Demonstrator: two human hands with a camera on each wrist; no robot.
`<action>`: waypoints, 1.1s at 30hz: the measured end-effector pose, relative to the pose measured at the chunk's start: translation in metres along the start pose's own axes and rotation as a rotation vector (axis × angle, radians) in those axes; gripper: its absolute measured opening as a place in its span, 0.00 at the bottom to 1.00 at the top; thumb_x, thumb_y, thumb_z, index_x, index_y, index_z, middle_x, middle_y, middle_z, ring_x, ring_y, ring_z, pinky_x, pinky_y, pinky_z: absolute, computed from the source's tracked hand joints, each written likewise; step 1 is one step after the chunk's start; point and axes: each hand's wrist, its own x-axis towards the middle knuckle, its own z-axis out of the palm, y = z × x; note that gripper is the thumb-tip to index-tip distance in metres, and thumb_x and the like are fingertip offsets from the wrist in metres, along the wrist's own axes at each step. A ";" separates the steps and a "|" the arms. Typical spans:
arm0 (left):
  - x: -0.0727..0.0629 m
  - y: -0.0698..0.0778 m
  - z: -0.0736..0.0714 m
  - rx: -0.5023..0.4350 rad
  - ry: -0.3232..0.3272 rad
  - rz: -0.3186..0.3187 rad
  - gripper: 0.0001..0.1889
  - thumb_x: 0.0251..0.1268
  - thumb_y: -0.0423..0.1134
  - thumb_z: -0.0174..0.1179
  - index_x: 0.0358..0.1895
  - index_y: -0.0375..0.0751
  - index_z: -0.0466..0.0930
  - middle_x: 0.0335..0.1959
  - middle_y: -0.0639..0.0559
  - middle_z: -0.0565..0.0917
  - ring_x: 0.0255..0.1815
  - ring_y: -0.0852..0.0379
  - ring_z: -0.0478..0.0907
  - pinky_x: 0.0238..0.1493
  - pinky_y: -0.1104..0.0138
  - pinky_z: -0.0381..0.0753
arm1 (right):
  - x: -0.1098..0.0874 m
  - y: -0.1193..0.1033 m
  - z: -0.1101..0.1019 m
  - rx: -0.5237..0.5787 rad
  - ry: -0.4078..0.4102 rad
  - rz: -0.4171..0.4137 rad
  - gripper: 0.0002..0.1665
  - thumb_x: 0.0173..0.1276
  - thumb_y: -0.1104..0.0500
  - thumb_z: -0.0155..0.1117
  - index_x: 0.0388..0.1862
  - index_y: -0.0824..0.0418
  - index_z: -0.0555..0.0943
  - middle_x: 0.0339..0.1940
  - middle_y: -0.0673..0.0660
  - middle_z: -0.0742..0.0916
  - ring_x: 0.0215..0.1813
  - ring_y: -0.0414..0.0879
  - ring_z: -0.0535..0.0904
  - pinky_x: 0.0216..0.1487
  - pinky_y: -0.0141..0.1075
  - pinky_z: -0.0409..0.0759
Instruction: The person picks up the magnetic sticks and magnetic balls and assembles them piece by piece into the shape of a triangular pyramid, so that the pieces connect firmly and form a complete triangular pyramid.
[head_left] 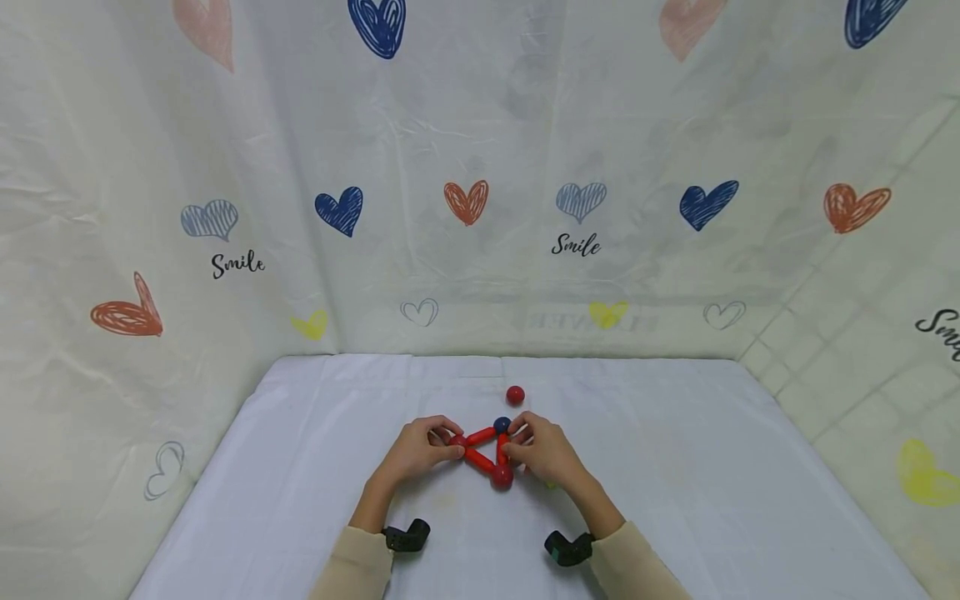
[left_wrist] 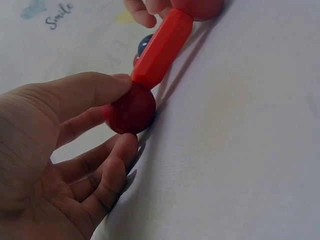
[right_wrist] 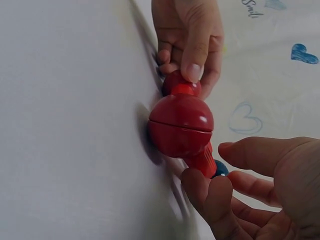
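A triangle of red rods (head_left: 480,461) joined by balls lies on the white cloth between both hands. Its left corner is a red ball (left_wrist: 132,110), pinched by my left hand (head_left: 423,446) between thumb and fingers. At the near corner sits a larger dark red ball (right_wrist: 181,125) with a seam around it. The far corner is a dark blue ball (head_left: 502,425). My right hand (head_left: 543,450) curls loosely round the triangle's right side, index fingertip at the blue ball and thumb by the right rod (head_left: 502,447). The palm side is partly hidden in the head view.
A loose red ball (head_left: 515,395) lies beyond the triangle. Something small and yellow-green (head_left: 551,485) peeks out under the right hand. White cloth (head_left: 675,450) covers the table, and a heart-printed curtain (head_left: 465,267) stands behind it.
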 end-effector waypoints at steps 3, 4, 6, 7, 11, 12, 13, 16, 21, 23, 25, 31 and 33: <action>0.000 -0.001 0.000 -0.001 0.002 -0.001 0.12 0.60 0.46 0.74 0.46 0.53 0.86 0.38 0.53 0.84 0.36 0.56 0.78 0.39 0.64 0.77 | 0.000 0.001 -0.005 0.012 -0.001 -0.008 0.18 0.67 0.56 0.72 0.52 0.58 0.78 0.39 0.54 0.86 0.33 0.46 0.82 0.32 0.36 0.84; 0.000 -0.001 0.000 0.001 0.002 0.000 0.12 0.60 0.46 0.74 0.46 0.53 0.86 0.38 0.53 0.84 0.36 0.56 0.78 0.39 0.64 0.77 | -0.001 0.001 -0.007 0.019 0.002 -0.012 0.18 0.68 0.56 0.72 0.52 0.58 0.78 0.39 0.55 0.86 0.34 0.46 0.83 0.32 0.36 0.85; 0.000 -0.001 0.001 0.005 0.000 0.000 0.12 0.60 0.46 0.74 0.46 0.54 0.86 0.37 0.53 0.84 0.36 0.56 0.78 0.39 0.64 0.77 | 0.000 0.003 -0.012 0.030 0.011 -0.019 0.17 0.69 0.56 0.71 0.53 0.59 0.78 0.40 0.54 0.86 0.34 0.46 0.83 0.32 0.36 0.84; 0.000 -0.001 0.000 0.006 -0.001 -0.002 0.12 0.60 0.46 0.74 0.46 0.54 0.86 0.37 0.54 0.84 0.36 0.56 0.78 0.39 0.64 0.77 | 0.000 0.005 -0.015 0.036 0.019 -0.023 0.17 0.69 0.56 0.70 0.53 0.59 0.78 0.40 0.54 0.86 0.35 0.46 0.84 0.32 0.36 0.84; -0.001 0.001 -0.001 0.011 -0.009 -0.003 0.12 0.60 0.46 0.74 0.46 0.55 0.86 0.36 0.55 0.84 0.36 0.56 0.78 0.39 0.65 0.77 | 0.002 0.009 -0.029 0.047 0.053 -0.021 0.16 0.71 0.56 0.69 0.53 0.60 0.78 0.40 0.53 0.86 0.35 0.46 0.85 0.32 0.37 0.83; -0.002 0.001 -0.001 0.010 -0.010 -0.005 0.12 0.60 0.47 0.74 0.46 0.55 0.86 0.36 0.55 0.84 0.36 0.56 0.78 0.39 0.65 0.77 | 0.002 0.010 -0.033 0.045 0.061 -0.018 0.16 0.71 0.56 0.68 0.53 0.60 0.78 0.40 0.53 0.86 0.35 0.46 0.85 0.32 0.37 0.83; -0.002 0.002 -0.002 0.013 -0.009 -0.006 0.12 0.59 0.47 0.74 0.45 0.55 0.86 0.36 0.55 0.84 0.36 0.56 0.78 0.39 0.65 0.77 | 0.002 0.011 -0.037 0.048 0.068 -0.017 0.16 0.72 0.56 0.68 0.54 0.60 0.78 0.40 0.54 0.86 0.35 0.47 0.85 0.32 0.37 0.83; -0.003 0.003 -0.003 0.023 -0.004 0.005 0.12 0.58 0.46 0.75 0.45 0.53 0.86 0.36 0.54 0.84 0.36 0.56 0.78 0.38 0.65 0.77 | 0.001 0.015 -0.050 0.049 0.083 -0.012 0.17 0.72 0.56 0.67 0.55 0.61 0.78 0.40 0.55 0.86 0.34 0.47 0.85 0.32 0.38 0.83; -0.004 0.005 -0.003 0.022 0.006 -0.006 0.12 0.58 0.47 0.76 0.43 0.53 0.86 0.35 0.55 0.84 0.36 0.56 0.77 0.37 0.64 0.77 | -0.002 0.025 -0.066 0.033 0.078 0.001 0.18 0.73 0.55 0.66 0.56 0.62 0.77 0.41 0.58 0.86 0.34 0.47 0.85 0.33 0.39 0.83; -0.004 0.006 -0.003 0.020 0.009 -0.016 0.12 0.57 0.47 0.76 0.42 0.54 0.86 0.35 0.55 0.84 0.36 0.56 0.77 0.38 0.64 0.76 | -0.005 0.031 -0.069 0.018 0.066 0.008 0.17 0.73 0.55 0.66 0.55 0.61 0.78 0.40 0.58 0.85 0.33 0.47 0.84 0.33 0.40 0.83; -0.005 0.006 -0.003 0.025 0.013 -0.018 0.12 0.57 0.47 0.76 0.41 0.54 0.85 0.34 0.55 0.83 0.36 0.56 0.77 0.37 0.63 0.76 | -0.008 0.036 -0.072 0.004 0.053 0.012 0.15 0.72 0.55 0.67 0.53 0.60 0.79 0.38 0.58 0.85 0.31 0.48 0.83 0.33 0.41 0.82; -0.006 0.006 -0.003 0.057 0.035 -0.013 0.13 0.55 0.48 0.77 0.39 0.52 0.84 0.33 0.56 0.83 0.35 0.56 0.77 0.36 0.64 0.76 | -0.016 0.052 -0.074 -0.097 0.016 0.018 0.09 0.70 0.57 0.67 0.47 0.58 0.81 0.33 0.56 0.83 0.29 0.48 0.78 0.30 0.38 0.77; -0.006 0.006 -0.003 0.055 0.042 -0.015 0.13 0.55 0.48 0.77 0.39 0.51 0.84 0.33 0.56 0.83 0.35 0.56 0.77 0.37 0.64 0.77 | -0.018 0.056 -0.074 -0.123 0.000 0.016 0.09 0.70 0.58 0.68 0.46 0.58 0.81 0.33 0.55 0.82 0.29 0.47 0.77 0.30 0.37 0.76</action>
